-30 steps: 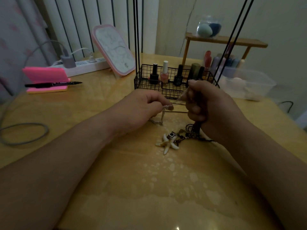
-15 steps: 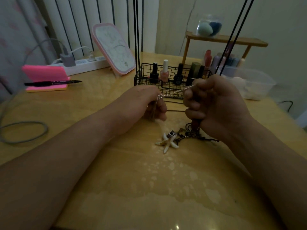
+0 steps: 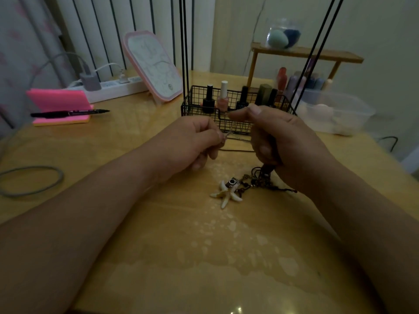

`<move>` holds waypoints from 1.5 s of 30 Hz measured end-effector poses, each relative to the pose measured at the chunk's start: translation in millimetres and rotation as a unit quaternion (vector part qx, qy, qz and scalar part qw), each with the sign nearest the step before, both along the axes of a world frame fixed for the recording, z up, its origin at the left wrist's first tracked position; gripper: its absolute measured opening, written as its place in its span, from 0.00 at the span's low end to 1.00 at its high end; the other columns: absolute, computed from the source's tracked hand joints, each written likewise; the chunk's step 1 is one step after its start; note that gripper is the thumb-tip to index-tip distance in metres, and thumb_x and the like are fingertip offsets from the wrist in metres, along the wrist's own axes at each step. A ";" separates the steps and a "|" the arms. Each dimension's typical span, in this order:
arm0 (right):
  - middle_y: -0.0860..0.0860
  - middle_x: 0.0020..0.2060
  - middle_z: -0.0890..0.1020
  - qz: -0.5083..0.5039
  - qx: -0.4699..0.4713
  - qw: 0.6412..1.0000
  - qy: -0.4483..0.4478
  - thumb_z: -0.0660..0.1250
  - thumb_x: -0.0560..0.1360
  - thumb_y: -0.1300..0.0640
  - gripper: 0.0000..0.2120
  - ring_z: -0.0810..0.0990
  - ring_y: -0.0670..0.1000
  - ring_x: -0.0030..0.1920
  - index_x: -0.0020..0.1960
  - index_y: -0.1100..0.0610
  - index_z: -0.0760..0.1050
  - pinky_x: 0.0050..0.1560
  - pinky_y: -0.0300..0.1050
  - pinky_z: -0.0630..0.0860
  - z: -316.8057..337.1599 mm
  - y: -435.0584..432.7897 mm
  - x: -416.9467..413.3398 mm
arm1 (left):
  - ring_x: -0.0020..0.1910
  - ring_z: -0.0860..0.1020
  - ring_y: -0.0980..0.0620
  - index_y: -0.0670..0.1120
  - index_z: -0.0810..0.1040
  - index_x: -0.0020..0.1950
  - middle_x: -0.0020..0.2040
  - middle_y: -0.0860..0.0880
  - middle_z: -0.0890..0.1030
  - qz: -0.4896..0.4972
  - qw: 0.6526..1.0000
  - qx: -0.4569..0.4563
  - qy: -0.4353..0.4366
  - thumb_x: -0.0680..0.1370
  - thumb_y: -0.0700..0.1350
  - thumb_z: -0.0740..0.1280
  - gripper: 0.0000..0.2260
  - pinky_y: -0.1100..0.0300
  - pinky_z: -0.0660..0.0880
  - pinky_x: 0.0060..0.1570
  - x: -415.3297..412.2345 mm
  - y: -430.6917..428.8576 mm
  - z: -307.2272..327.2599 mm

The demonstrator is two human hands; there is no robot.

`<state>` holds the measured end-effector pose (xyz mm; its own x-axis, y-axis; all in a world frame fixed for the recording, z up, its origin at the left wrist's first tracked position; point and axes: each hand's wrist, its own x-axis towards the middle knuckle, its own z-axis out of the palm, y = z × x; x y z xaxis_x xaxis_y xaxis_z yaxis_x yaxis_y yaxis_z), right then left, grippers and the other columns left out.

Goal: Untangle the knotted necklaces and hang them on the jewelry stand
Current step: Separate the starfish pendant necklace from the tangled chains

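A pink notepad (image 3: 60, 105) at ten o'clock on the wooden surface (image 3: 204, 257) carries a black pen (image 3: 70, 113), with a white power strip (image 3: 113, 87) behind. A grey cable loop (image 3: 61, 177) lies at nine. At one o'clock a wooden shelf (image 3: 306, 54) bears a jar (image 3: 283, 34).

Dim, soft wide-angle view; faint glare, perhaps overhead light, near bottom.

left hand (image 3: 195, 143): forearm stretched forward, fingers (image 3: 213, 138) pinched | right hand (image 3: 288, 143): fist curled, thumb pressed to forefinger
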<state>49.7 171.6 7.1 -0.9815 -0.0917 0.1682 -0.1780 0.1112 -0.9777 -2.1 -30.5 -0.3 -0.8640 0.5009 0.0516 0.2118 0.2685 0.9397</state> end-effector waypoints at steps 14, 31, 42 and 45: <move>0.48 0.25 0.70 -0.033 0.084 0.996 -0.011 0.65 0.83 0.50 0.21 0.64 0.48 0.26 0.32 0.53 0.72 0.29 0.40 0.64 -2.8 -5.8 0.0 | 0.28 0.70 0.52 0.44 0.75 0.48 0.33 0.45 0.78 0.053 0.992 0.103 -0.042 0.85 0.44 0.60 0.09 0.60 0.64 0.27 -6.3 -1.3 -2.6; 0.52 0.30 0.69 -0.070 -0.045 0.997 0.004 0.58 0.86 0.46 0.19 0.63 0.49 0.28 0.53 0.56 0.83 0.28 0.45 0.58 -2.3 -1.4 -5.2 | 0.26 0.66 0.56 0.46 0.82 0.54 0.37 0.48 0.79 0.005 0.996 0.079 0.037 0.83 0.45 0.68 0.05 0.65 0.63 0.25 -1.4 -1.4 -3.0; 0.50 0.40 0.82 -0.108 -0.113 0.988 -0.017 0.59 0.85 0.44 0.19 0.68 0.47 0.33 0.44 0.51 0.82 0.33 0.44 0.60 1.8 -1.4 -3.1 | 0.27 0.64 0.54 0.45 0.79 0.49 0.32 0.47 0.71 -0.033 0.998 0.049 -0.010 0.86 0.51 0.61 0.13 0.60 0.61 0.27 -1.0 -4.3 0.0; 0.49 0.35 0.80 -0.102 -0.112 0.988 -0.015 0.57 0.86 0.44 0.19 0.67 0.47 0.30 0.50 0.53 0.82 0.32 0.45 0.57 2.9 -2.3 -2.3 | 0.27 0.62 0.55 0.43 0.78 0.58 0.29 0.52 0.68 -0.042 0.998 0.053 -0.004 0.83 0.43 0.67 0.06 0.61 0.58 0.26 -0.4 -3.3 -0.2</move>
<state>47.4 169.3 10.0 -0.9806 0.1443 0.1325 -0.1449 -0.0786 -0.9863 -2.5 -33.9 -0.4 -0.8201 0.5630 0.1025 0.2225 0.1487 0.9635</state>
